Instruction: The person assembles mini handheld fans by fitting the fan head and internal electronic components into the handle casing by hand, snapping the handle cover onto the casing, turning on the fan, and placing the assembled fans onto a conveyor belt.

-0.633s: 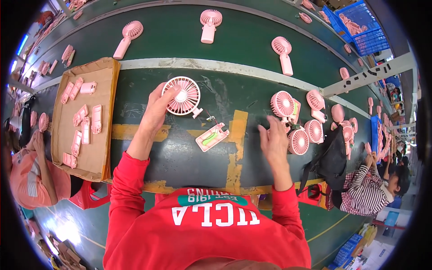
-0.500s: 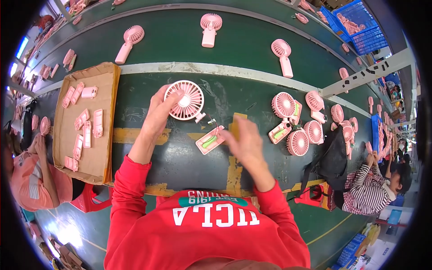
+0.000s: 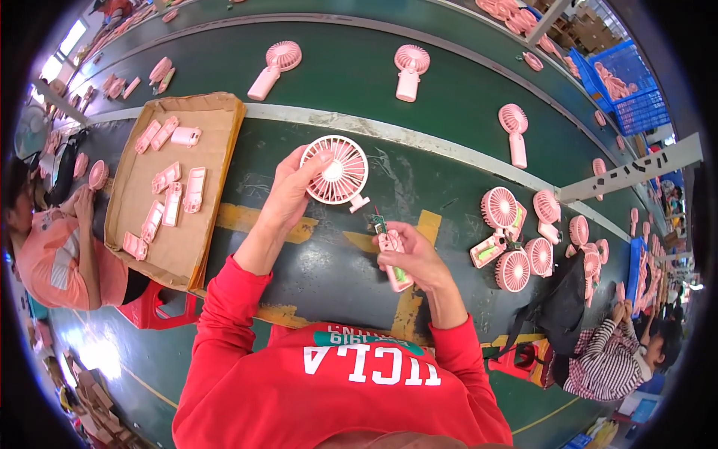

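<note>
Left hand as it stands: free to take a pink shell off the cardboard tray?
Probably not: the left hand already grips the fan head. The cardboard tray lies just left, its pink shells uncovered.

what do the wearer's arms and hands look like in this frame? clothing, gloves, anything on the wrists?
Both arms are in long red sleeves that end at the wrists, part of a red top with white block lettering and a teal band across the chest. The left hand and right hand are bare: no gloves. No watch, ring or wristband shows. No cables or straps on either arm.
</note>
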A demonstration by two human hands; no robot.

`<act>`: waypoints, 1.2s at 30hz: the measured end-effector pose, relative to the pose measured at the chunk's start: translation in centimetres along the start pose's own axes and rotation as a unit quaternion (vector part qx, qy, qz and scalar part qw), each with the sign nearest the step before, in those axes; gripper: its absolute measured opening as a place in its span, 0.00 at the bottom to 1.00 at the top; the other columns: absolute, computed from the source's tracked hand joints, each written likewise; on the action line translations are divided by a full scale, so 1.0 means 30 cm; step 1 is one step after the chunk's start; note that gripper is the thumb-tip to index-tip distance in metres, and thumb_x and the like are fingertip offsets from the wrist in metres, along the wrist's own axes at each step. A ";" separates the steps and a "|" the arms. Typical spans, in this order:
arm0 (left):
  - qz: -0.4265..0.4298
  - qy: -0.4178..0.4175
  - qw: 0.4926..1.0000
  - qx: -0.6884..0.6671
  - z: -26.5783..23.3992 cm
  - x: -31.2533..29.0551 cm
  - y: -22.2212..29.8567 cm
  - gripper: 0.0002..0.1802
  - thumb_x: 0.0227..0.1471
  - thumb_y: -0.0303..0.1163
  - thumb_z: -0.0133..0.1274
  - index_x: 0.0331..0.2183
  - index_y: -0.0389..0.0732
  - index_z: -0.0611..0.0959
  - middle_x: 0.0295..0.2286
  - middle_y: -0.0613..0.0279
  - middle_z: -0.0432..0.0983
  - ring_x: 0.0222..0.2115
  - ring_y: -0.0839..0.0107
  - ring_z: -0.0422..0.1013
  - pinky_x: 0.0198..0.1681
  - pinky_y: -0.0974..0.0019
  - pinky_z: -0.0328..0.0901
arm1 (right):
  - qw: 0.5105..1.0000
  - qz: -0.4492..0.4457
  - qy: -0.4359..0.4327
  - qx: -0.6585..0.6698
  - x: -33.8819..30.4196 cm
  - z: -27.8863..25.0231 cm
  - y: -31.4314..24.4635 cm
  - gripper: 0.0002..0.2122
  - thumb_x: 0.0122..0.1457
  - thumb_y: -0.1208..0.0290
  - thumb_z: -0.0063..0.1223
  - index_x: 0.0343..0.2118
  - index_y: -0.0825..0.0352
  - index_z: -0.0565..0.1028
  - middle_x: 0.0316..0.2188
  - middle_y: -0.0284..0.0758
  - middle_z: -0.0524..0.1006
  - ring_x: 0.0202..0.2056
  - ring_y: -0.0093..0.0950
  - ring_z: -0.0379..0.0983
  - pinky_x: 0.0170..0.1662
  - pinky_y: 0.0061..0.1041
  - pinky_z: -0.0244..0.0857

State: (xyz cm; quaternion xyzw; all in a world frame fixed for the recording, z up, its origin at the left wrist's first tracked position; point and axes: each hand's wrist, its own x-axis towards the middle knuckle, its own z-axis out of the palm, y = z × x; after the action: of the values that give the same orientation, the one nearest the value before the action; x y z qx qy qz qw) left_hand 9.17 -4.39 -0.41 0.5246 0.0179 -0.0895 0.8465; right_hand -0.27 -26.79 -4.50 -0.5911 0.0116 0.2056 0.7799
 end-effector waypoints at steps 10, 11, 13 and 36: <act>-0.011 -0.058 0.998 0.011 0.042 -0.084 0.034 0.20 0.52 0.32 0.52 0.45 0.33 0.72 0.36 0.59 0.74 0.36 0.76 0.71 0.42 0.71 0.66 | 0.949 0.185 0.001 0.255 -0.018 -0.043 0.051 0.17 0.58 0.55 0.48 0.38 0.66 0.71 0.22 0.33 0.74 0.20 0.21 0.72 0.21 0.17 0.68; -0.009 -0.105 0.994 0.006 0.064 -0.117 0.035 0.20 0.51 0.31 0.52 0.46 0.33 0.72 0.37 0.59 0.74 0.37 0.76 0.71 0.42 0.71 0.66 | 0.957 0.198 -0.002 0.212 -0.013 -0.030 0.014 0.18 0.58 0.52 0.47 0.37 0.66 0.71 0.21 0.32 0.74 0.19 0.20 0.71 0.19 0.16 0.66; -0.038 -0.147 0.988 0.020 0.111 -0.167 0.040 0.22 0.50 0.28 0.53 0.48 0.34 0.71 0.37 0.60 0.74 0.37 0.77 0.70 0.42 0.72 0.66 | 0.975 0.195 0.027 0.106 -0.009 -0.010 0.027 0.17 0.58 0.53 0.48 0.36 0.66 0.72 0.20 0.32 0.73 0.18 0.19 0.71 0.18 0.15 0.64; 0.008 -0.010 0.980 0.197 0.092 -0.170 -0.074 0.21 0.48 0.31 0.57 0.44 0.31 0.73 0.34 0.57 0.76 0.33 0.74 0.72 0.38 0.72 0.67 | 1.000 0.023 0.005 -0.019 -0.082 0.111 0.035 0.08 0.60 0.74 0.40 0.39 0.70 0.70 0.28 0.33 0.73 0.28 0.21 0.73 0.31 0.20 0.71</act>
State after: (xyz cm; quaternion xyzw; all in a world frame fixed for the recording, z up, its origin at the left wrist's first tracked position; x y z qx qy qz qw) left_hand 3.60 -7.15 -0.51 0.6803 -0.0132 -0.0898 0.7273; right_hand -3.62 -24.22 -3.82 -0.6066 0.0251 0.2212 0.7632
